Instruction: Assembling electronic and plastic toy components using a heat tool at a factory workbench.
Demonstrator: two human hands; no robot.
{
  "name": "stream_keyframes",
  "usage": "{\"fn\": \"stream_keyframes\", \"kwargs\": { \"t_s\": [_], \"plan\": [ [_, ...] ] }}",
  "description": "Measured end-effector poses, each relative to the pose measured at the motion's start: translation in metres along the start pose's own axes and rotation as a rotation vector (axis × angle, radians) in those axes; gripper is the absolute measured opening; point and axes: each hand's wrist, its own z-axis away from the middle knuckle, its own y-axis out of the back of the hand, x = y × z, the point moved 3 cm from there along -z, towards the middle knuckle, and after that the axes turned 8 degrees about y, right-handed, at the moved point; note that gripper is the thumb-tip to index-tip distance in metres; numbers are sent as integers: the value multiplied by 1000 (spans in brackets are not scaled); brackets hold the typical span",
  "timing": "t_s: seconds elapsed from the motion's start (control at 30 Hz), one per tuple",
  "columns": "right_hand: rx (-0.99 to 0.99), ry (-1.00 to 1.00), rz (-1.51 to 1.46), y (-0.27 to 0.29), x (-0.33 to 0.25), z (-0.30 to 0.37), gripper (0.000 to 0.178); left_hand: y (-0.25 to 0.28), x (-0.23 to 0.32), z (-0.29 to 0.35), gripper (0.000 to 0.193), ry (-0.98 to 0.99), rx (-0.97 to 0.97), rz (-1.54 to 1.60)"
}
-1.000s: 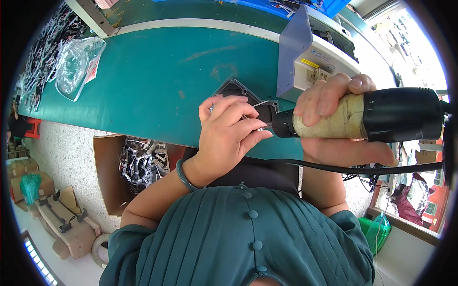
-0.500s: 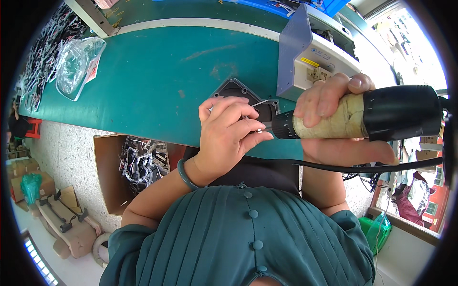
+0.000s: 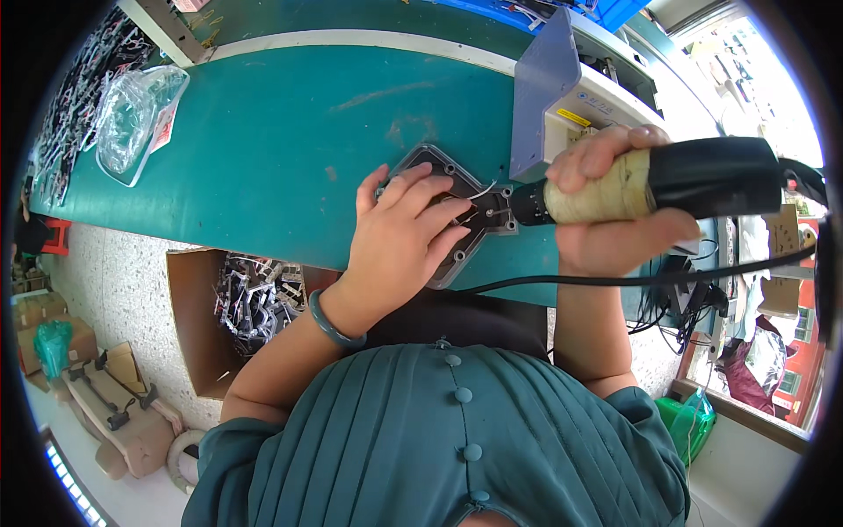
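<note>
Grn tabletop (image 3: pixel 263 149), prob. terrazzo flr (image 3: pixel 132 272)

Free benchtop (image 3: pixel 272 149) left, screwdriver (image 3: pixel 645 186) right

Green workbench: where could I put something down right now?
The widest bare patch of the green workbench lies between the clear plastic packaging on the left and the dark housing, with the pale rail behind. It's crowded at the housing, where the left hand rests and the right hand holds the power screwdriver, and at the grey instrument box beyond.
</note>
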Motion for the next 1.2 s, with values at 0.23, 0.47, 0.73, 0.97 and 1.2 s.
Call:
{"fn": "stream_keyframes", "kwargs": {
  "t_s": [0.23,0.47,0.73,0.97,1.2],
  "plan": [
    [61,-90,147,2,4,0,81,-5,1,2,24,-42,-1,-18],
    [69,-99,132,2,9,2,79,-7,2,2,26,-39,-13,-2],
    [32,-156,222,1,12,6,86,-6,5,3,27,-32,-23,4],
    [-23,-108,131,-7,8,3,78,-1,8,6,28,-23,-37,22],
    [38,-97,-17,5,-2,-3,87,-1,11,6,27,-15,-52,48]
  ]
}}
